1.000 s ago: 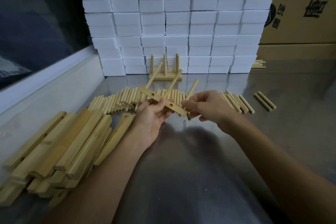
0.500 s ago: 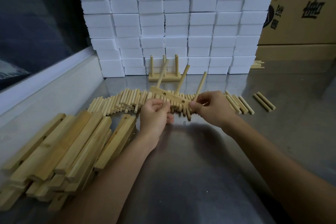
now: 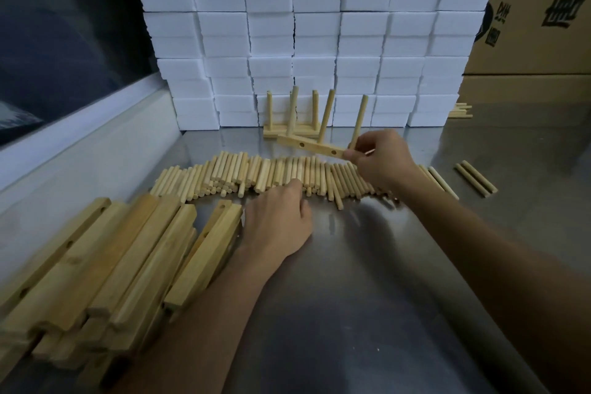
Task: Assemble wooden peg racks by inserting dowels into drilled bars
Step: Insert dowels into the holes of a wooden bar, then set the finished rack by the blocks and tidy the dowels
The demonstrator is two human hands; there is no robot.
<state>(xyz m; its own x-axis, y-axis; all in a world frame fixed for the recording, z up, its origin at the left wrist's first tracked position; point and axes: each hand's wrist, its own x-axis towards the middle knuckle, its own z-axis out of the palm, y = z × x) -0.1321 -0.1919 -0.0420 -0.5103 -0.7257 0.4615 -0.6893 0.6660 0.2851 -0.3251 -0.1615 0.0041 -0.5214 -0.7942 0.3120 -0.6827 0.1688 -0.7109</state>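
R hand [image 3: 382, 160] – drilled bar [image 3: 311, 146]

A: What are you wearing on your arms?

B: Nothing that shows. Your left forearm [image 3: 198, 323] and right forearm [image 3: 499, 259] are both bare right to the lower edge of the head view, with no sleeve or cuff.

A: And your hands?

B: Your left hand [image 3: 276, 224] and right hand [image 3: 382, 158] are bare too: no gloves, rings, watch or wristband.
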